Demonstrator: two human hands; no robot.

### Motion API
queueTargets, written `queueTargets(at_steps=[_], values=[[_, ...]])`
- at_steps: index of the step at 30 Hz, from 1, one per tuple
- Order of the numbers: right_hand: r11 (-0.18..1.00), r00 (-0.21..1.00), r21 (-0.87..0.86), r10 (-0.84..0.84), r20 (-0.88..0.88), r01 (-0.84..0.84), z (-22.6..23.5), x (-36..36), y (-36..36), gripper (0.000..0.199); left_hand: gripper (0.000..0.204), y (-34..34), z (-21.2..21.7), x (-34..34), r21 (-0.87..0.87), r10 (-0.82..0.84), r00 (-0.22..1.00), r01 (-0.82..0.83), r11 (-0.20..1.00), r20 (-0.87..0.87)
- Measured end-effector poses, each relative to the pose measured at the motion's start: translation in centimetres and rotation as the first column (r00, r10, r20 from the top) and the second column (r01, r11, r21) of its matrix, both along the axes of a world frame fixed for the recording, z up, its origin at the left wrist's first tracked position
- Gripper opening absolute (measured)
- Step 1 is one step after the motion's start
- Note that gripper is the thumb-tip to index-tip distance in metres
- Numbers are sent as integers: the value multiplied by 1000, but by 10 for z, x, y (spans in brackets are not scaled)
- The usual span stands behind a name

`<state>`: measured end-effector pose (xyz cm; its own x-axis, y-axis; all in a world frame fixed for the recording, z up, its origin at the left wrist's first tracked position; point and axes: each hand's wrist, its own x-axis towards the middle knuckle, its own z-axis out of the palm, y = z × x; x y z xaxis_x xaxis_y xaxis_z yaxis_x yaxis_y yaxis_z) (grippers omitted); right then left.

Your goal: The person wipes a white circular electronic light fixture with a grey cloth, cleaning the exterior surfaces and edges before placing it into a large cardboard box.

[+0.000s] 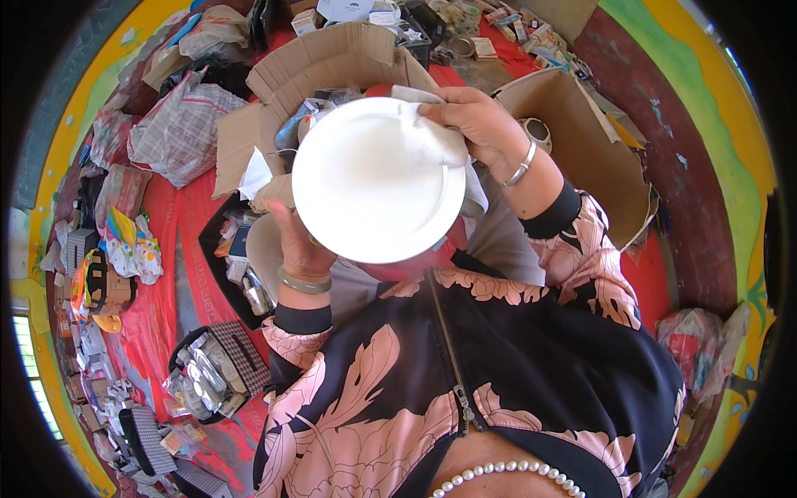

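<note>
- Firmly, your left hand gripped the lower-left rim of the round white ceramic plate, fingers hidden behind it.
- Your right hand pinched a crumpled white cloth against the plate's upper-right edge.
- You held the plate up in front of your chest, above your lap.
- Behind it stood an open brown cardboard box; another cardboard box sat just right, on the red patterned mat.

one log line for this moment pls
left hand: holds white plate from below | right hand: presses white cloth on plate
</note>
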<state>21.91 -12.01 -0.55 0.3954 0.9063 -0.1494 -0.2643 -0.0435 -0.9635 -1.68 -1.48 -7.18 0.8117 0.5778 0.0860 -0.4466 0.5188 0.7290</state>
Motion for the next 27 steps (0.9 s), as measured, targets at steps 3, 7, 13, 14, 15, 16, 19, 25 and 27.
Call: queueTargets(at_steps=[3,7,13,14,15,16,19,25,27], values=[[980,967,77,-164,-193,182,-9,-1,-2,23,96,5,-12,2,-145,135,988,-124,982,71],[951,919,170,-187,-348,258,-32,8,-5,20,79,8,-16,8,-345,261,959,-209,915,110],[890,854,221,-273,-444,399,-43,10,2,16,59,-5,-47,2,67,287,956,-283,957,-61],[885,849,224,-278,-450,408,-44,11,2,16,63,-12,-36,4,37,183,983,-182,983,-28],[880,849,230,-285,-445,416,-46,11,3,17,67,-14,-32,5,6,76,997,-76,997,20],[870,842,226,-309,-443,438,-48,8,5,17,71,-17,-29,8,-18,-30,997,31,999,71],[841,820,229,-356,-449,490,-52,-11,10,17,84,-27,-17,24,2,18,987,-19,1000,161],[848,839,267,-313,-445,458,-48,-51,5,18,68,-45,12,40,10,335,941,-336,942,58],[833,830,249,-368,-419,495,-48,-55,5,19,67,-41,10,37,-10,324,945,-324,946,52]])
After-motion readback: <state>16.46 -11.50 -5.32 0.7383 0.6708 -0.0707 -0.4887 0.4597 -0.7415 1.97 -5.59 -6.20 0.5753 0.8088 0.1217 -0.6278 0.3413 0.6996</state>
